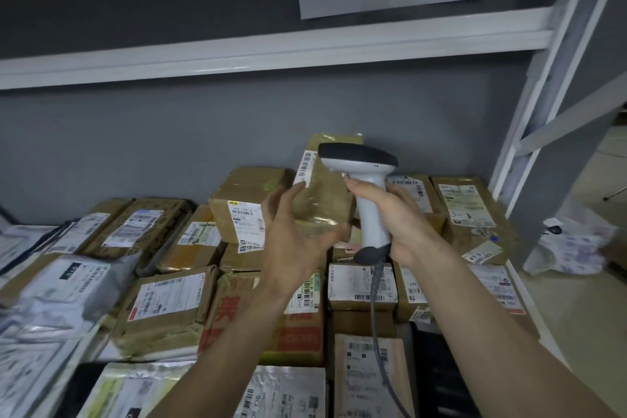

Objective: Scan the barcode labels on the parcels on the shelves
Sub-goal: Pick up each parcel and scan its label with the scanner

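Behind the left hand (291, 234), parcel (325, 193) half-hidden

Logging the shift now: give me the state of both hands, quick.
Left hand: holds the upright brown parcel, fingers around its side.
Right hand: grips the barcode scanner by its handle.

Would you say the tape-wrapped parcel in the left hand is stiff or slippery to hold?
The tape-wrapped parcel is probably stiff: its edges stay straight. Its glossy tape looks slippery, so the left hand may slide. It seems fairly light, since one hand props it upright.
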